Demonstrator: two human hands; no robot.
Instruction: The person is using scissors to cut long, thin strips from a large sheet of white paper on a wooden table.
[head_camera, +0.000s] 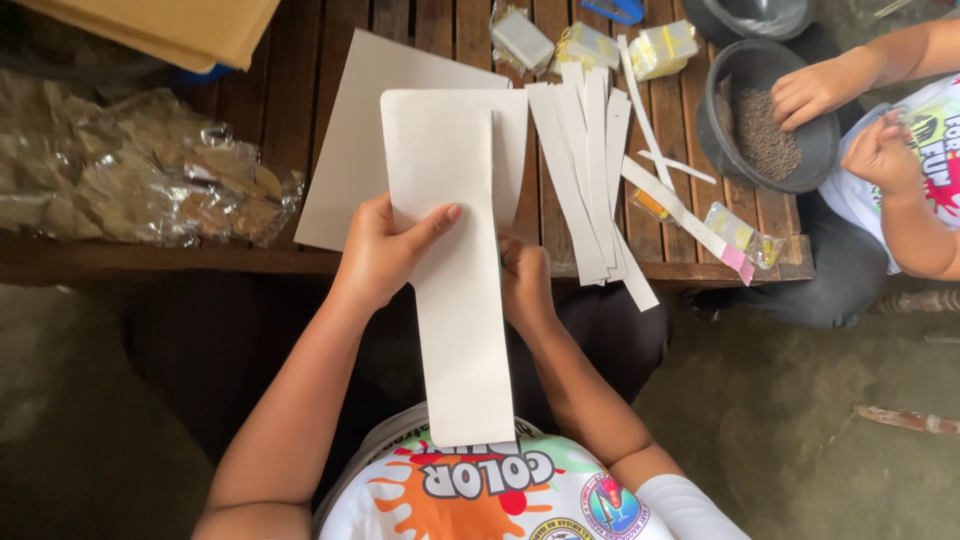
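Note:
My left hand grips the left edge of a long white card sheet, thumb lying across its face. My right hand is at the sheet's right edge, mostly behind it, fingers closed; what it holds besides the sheet is hidden. The sheet runs from the wooden table down to my chest. A narrow slit runs down its upper right part.
A larger white sheet lies on the table under it. Several cut white strips lie to the right, with small clear packets near them. Another person's hands work at a dark bowl of seeds. Crumpled plastic lies at left.

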